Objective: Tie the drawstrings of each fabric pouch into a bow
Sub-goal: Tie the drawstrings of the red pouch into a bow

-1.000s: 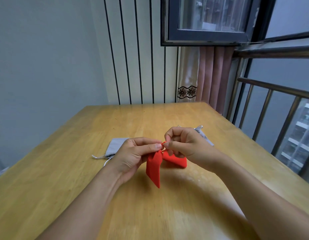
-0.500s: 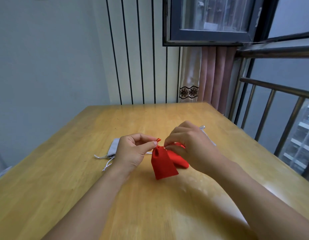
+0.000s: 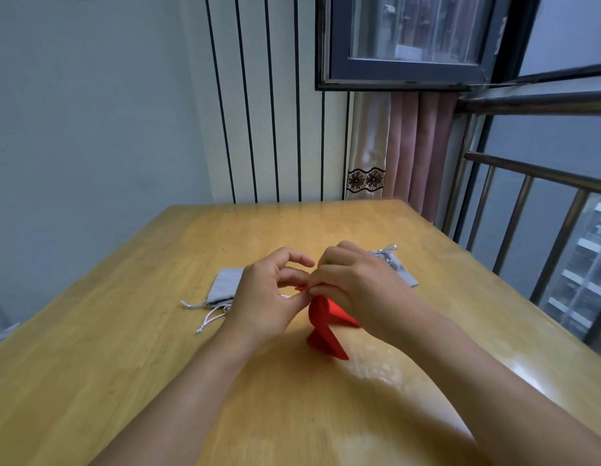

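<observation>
A red fabric pouch (image 3: 326,334) hangs from its red drawstrings (image 3: 301,288) just above the wooden table (image 3: 124,348). My left hand (image 3: 269,297) and my right hand (image 3: 356,287) meet above it, and each pinches the red drawstrings at the pouch's neck. A second red pouch (image 3: 343,316) lies flat behind it, partly under my right hand. A grey pouch (image 3: 223,285) with loose white drawstrings (image 3: 210,314) lies to the left. Another grey pouch (image 3: 401,270) with its strings in a bow (image 3: 386,250) lies at the right, half hidden by my right hand.
The table's far edge meets a striped wall and a pink curtain (image 3: 410,146). A metal railing (image 3: 534,203) runs along the right side. A dark window frame (image 3: 406,75) hangs above.
The red pouch has twisted, now edge-on and lower. My hands came closer together at the drawstrings, and my left fingers spread upward.
</observation>
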Motion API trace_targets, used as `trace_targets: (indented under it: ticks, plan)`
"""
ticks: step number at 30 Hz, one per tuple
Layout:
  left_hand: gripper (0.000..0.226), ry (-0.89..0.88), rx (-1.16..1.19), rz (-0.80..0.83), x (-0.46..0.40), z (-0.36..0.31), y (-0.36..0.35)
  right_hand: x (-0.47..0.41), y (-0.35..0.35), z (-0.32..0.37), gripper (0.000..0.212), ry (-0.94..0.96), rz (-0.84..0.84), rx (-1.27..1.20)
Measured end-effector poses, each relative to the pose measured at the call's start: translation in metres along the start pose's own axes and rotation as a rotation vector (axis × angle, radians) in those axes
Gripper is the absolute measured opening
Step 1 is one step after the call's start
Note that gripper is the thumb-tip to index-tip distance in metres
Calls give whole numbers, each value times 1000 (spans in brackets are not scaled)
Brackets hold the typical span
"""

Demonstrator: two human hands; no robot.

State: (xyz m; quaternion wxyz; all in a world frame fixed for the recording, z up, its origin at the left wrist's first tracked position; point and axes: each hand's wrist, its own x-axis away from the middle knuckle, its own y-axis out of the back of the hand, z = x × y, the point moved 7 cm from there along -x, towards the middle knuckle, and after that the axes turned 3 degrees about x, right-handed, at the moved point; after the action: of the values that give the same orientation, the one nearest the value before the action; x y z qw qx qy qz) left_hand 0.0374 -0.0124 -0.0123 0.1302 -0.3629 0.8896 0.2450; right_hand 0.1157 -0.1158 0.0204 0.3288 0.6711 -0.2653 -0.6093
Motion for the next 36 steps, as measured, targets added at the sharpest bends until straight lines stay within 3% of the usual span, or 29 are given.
trace_targets:
  ticks: [4,8,11,15,20,27,32,36]
  plan:
    - [41,36,156,139,2,-2,-14,4,2,-29,5,-320,-50,-408]
    - [41,34,329,127,1,-3,-12,12,-13,-50,9,-606,41,-900]
    - [39,25,375,79,-1,-2,-8,17,-23,-52,18,-676,51,-1104]
    - [34,21,404,12,-2,2,-4,19,-32,-54,20,-728,27,-1125]
    - [21,2,317,-75,-3,5,-7,23,-41,-61,7,-799,13,-1102]
    - [11,-3,138,-207,-3,12,0,21,-46,-51,16,-756,102,-1133]
    - [8,-70,22,-270,1,3,3,25,-53,-44,27,-840,125,-1286]
    - [9,-14,127,-255,0,10,2,27,-54,-45,23,-889,75,-1280]
